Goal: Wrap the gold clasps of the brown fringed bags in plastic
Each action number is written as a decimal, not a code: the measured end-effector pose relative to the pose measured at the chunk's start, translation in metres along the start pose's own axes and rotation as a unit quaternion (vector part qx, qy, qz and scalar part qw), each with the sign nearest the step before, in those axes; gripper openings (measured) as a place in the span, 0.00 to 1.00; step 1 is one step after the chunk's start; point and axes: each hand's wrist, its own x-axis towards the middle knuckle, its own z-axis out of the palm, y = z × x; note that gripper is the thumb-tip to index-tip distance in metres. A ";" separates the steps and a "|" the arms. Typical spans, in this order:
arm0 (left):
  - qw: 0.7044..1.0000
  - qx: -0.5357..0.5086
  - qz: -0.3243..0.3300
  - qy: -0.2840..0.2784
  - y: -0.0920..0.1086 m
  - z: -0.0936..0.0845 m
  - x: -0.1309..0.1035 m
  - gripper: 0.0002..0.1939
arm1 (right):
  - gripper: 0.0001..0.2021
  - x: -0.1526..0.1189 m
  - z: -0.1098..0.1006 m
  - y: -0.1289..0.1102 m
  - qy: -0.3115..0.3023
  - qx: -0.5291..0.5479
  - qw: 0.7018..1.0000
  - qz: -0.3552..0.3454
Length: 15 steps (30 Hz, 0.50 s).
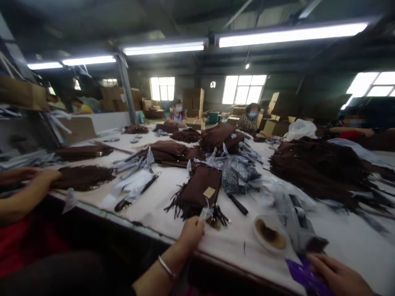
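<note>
My left hand [190, 235], with a bangle on its wrist, is closed on a small piece of clear plastic wrap [206, 213] at the table's front edge. Just beyond it lies a dark brown fringed bag [199, 185] with a tan paper tag [209, 192] on a string. At the lower right my right hand [338, 273] is closed on a flat purple thing [300, 271] with a pointed end; blur hides its kind. Near that hand stand a round whitish dish [280, 248] with brown and dark contents and a grey device [298, 218] partly under plastic.
Brown fringed pieces lie in a large heap [321, 168] at right and stacks [166, 151] across the white table [148, 213]. A bubble-wrap bundle [237, 174] and dark strap [238, 204] lie beyond my left hand. A co-worker's arms [27, 191] reach in at left; other people sit opposite.
</note>
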 end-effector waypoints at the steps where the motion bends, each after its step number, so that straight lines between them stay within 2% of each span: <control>1: 1.000 0.015 0.007 -0.006 0.002 -0.004 0.000 0.16 | 0.09 -0.009 0.006 -0.009 -0.059 0.009 0.998 0.007; 4: 0.999 0.042 0.009 -0.016 0.000 -0.007 0.004 0.15 | 0.17 -0.035 0.043 -0.057 -0.199 0.055 0.977 -0.055; 6: 0.997 0.066 0.017 -0.018 -0.003 -0.005 0.005 0.14 | 0.18 -0.047 0.078 -0.095 -0.269 0.078 0.955 -0.093; 9: 0.995 0.098 0.028 -0.020 -0.006 -0.002 0.001 0.13 | 0.16 -0.055 0.130 -0.147 -0.344 0.113 0.925 -0.110; 12: 0.988 0.151 0.037 -0.022 -0.006 -0.004 -0.004 0.15 | 0.12 -0.053 0.173 -0.187 -0.381 0.145 0.907 -0.107; 15: 0.980 0.191 0.055 -0.026 -0.007 -0.006 -0.008 0.15 | 0.12 -0.046 0.205 -0.210 -0.380 0.082 0.917 -0.088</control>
